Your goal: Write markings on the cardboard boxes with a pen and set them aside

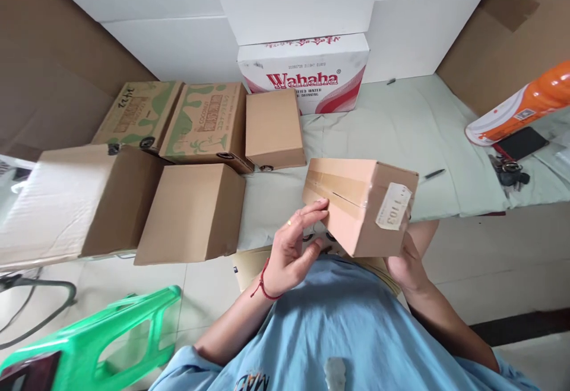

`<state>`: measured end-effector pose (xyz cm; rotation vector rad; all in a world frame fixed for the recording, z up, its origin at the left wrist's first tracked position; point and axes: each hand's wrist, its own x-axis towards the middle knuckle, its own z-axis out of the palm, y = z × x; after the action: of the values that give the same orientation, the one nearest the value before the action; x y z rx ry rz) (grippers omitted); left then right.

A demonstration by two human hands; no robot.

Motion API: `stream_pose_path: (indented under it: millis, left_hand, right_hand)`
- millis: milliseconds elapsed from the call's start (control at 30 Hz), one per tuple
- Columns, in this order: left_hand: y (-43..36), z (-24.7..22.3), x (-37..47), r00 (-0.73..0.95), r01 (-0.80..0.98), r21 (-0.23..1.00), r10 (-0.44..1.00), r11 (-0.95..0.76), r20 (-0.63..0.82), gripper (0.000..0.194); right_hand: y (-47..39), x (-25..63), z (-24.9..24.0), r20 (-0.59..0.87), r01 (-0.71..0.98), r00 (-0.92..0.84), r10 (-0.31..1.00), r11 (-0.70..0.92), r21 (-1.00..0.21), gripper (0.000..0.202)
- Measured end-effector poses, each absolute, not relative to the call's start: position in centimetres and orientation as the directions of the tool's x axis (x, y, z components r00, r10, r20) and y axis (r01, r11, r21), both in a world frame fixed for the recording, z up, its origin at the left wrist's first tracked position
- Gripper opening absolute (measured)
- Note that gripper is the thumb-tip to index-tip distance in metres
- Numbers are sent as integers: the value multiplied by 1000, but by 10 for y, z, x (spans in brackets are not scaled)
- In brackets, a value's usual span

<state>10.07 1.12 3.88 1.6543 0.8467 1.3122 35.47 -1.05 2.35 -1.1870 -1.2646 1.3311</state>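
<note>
A brown cardboard box (pixel 356 204) is tilted above the table's front edge, in front of my chest. Clear tape runs along one face, and a white label reading 1103 is on its right end. My left hand (pixel 296 242), with a red string bracelet at the wrist, touches the box's left side with its fingertips; the thumb stands apart from the fingers. My right hand (pixel 405 260) holds the box from below on the right, its fingers mostly hidden behind it.
Several cardboard boxes (pixel 191 213) stand on the left of the cloth-covered table (pixel 383 123). Behind is a white Wahaha carton (pixel 329 61). A pen (pixel 434 173), keys (pixel 510 171) and an orange bottle (pixel 525 106) lie right. A green stool (pixel 75 343) is lower left.
</note>
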Motion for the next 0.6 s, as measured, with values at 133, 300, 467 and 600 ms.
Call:
stream_pose_path:
  millis: [133, 300, 467, 600]
  left_hand:
    - [2, 30, 92, 73, -64, 949, 947, -309, 314, 55]
    - [-3, 23, 93, -65, -256, 957, 990, -139, 126, 54]
    - [-8, 22, 97, -23, -373, 926, 998, -64, 60, 61]
    - [-13, 24, 104, -131, -420, 908, 990, -1, -60, 83]
  right_hand:
    - [-7, 348, 44, 261, 217, -283, 923, 327, -920, 34]
    - [0, 327, 51, 448, 468, -365, 816, 577, -669, 80]
    - [0, 318, 46, 423, 525, -461, 780, 624, -579, 86]
    - [-1, 312, 46, 366, 534, -578, 730, 677, -507, 67]
